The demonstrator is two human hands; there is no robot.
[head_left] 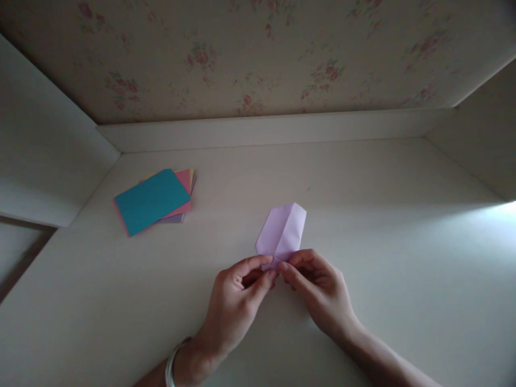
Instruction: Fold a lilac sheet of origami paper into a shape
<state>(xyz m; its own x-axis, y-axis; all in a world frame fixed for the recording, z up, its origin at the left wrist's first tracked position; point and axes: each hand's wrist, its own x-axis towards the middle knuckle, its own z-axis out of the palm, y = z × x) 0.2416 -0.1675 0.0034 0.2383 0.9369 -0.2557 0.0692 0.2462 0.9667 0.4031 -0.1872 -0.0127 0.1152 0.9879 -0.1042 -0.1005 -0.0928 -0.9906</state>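
Over the white tabletop (387, 231), left hand (237, 301) and right hand (327, 293) are apparently pinching lilac paper (284, 230) by its near end, long axis pointing away.

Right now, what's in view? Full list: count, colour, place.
folded paper: 1, lilac, between both hands
loose sheets: several, exact count hidden by overlap; teal on top, pink, yellow and purple below; table's far left
table: 1, off-white, under everything
back strip: 1, off-white, table's far edge
wall: 1, beige with red-green floral print, behind strip
side panels: 2, pale, left and right
wristband: 1, whitish, left wrist
left hand: 1, paper's near left
right hand: 1, paper's near right
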